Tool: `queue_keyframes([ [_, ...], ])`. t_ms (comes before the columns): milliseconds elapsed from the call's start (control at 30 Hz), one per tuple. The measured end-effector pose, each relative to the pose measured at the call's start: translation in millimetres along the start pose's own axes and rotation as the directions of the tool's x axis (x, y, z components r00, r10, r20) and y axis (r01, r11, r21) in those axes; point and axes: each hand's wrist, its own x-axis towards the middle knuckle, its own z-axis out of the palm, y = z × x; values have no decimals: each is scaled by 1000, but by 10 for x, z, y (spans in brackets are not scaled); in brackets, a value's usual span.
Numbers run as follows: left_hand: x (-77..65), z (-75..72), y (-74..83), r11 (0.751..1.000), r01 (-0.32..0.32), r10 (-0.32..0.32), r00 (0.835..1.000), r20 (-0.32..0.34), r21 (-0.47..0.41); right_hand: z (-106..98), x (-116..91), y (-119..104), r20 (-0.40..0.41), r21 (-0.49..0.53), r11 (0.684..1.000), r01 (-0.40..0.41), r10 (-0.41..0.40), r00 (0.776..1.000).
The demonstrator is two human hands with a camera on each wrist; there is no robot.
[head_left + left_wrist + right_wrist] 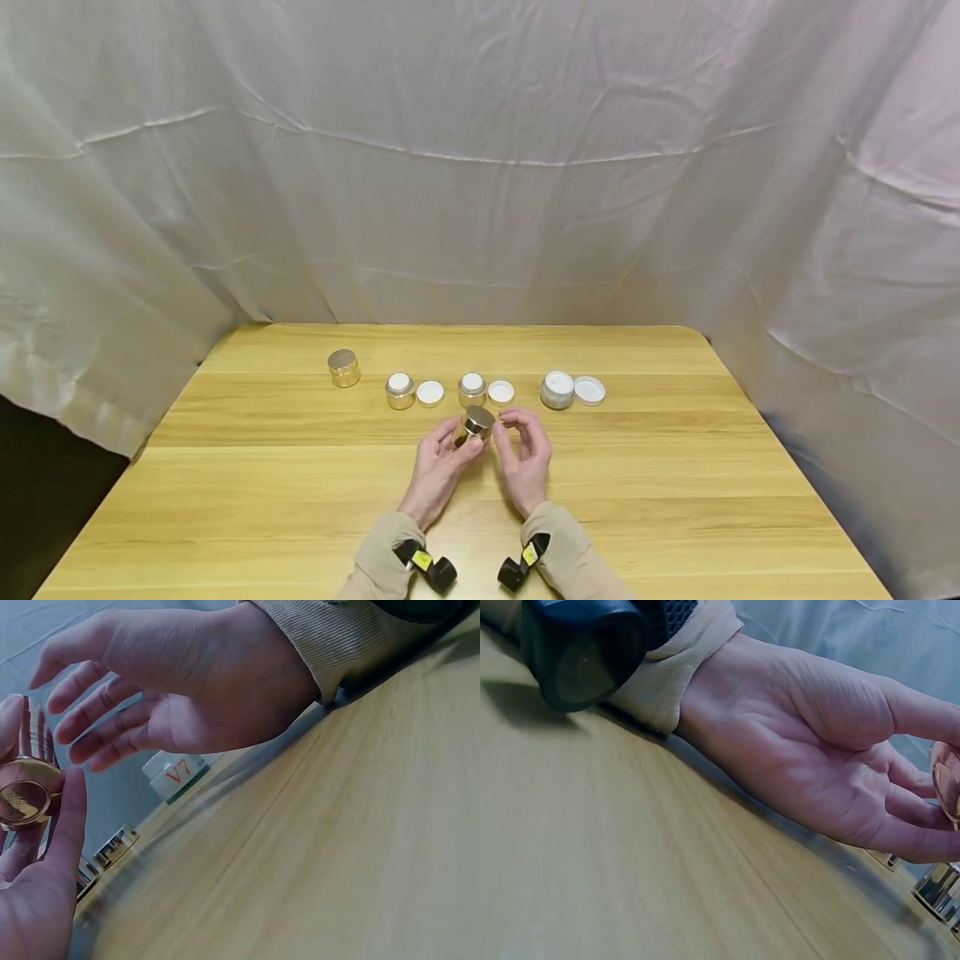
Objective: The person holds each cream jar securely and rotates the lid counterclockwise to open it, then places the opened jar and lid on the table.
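Note:
A gold jar with its lid on is held tilted above the table by my left hand, the thumb on the near side and fingers behind. Its round gold base faces the camera in the left wrist view. My right hand hovers just right of the jar with loosely bent, spread fingers. In the left wrist view, a gap shows between this right hand and the jar. The right wrist view shows the left hand with the jar cut off at the edge.
Behind the hands stand two gold jars with white tops and a white jar marked V7. White lids lie beside them. A lidded gold jar stands at back left on the wooden table.

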Motion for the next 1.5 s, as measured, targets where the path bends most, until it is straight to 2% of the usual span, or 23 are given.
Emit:
queue_keyframes([
  [167,10,-31,-13,997,-27,23,998,62,78,3,-6,6,23,30,1000,7,-7,1000],
  [267,11,-42,-16,996,-19,11,995,94,87,2,-6,13,32,48,999,21,-22,999],
  [367,6,-40,-18,997,6,-13,996,88,83,3,-6,13,44,58,998,33,-36,998],
  [600,16,-42,-26,995,26,-30,998,50,92,8,-4,-9,63,46,999,7,-10,998],
  [800,22,-45,-9,996,72,-77,993,91,62,3,-4,1,74,11,1000,19,-20,997],
  [900,20,-42,5,994,107,-109,989,102,26,0,-6,11,103,-28,999,41,-38,994],
  [1033,17,-32,20,992,129,-128,988,90,-13,-6,-19,59,162,-107,985,134,-116,980],
  [1133,19,-29,23,992,124,-122,989,86,-24,-2,-20,81,187,-132,972,195,-169,968],
  [1500,32,-16,9,993,99,-94,993,78,-62,15,21,22,248,-151,939,309,-267,931],
])
